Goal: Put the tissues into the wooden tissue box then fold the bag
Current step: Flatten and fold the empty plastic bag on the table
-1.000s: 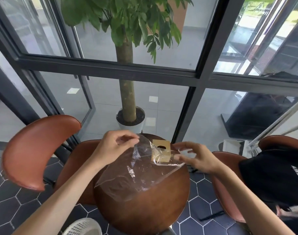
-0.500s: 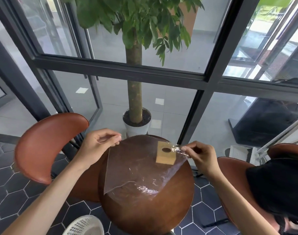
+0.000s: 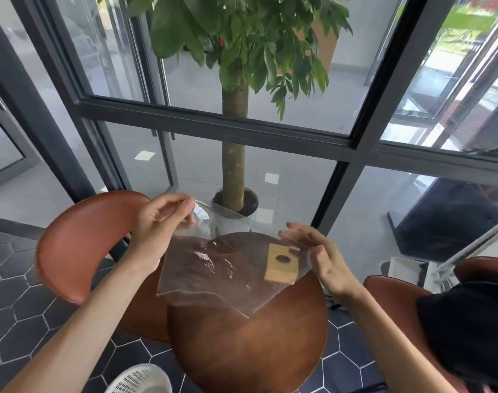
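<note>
Your left hand (image 3: pixel 161 222) is raised over the far left edge of the round desk (image 3: pixel 250 336), fingers curled, thumb and fingertips pinching the upper left corner of the clear plastic bag (image 3: pixel 213 273). Your right hand (image 3: pixel 318 253) sits at the bag's right edge with fingers extended and loosely spread; it touches the plastic, but you cannot tell from this blurred view whether it actually pinches it. Both forearms reach in from the bottom corners and converge toward the desk.

The bag is stretched between your hands, lifted at the top, its lower edge draped on the desk top. The wooden tissue box (image 3: pixel 281 263) stands on the far right part of the desk, seen through the plastic, its dark oval opening facing up, just beside your right hand.

The near half of the desk is bare wood. A brown chair (image 3: pixel 83 245) stands close on the left, another brown chair (image 3: pixel 389 287) on the right, and a potted tree (image 3: pixel 235 171) just beyond the desk's far edge, before the window frame. A white mesh basket (image 3: pixel 140 380) is on the floor below the near left rim.

No legible writing shows.
</note>
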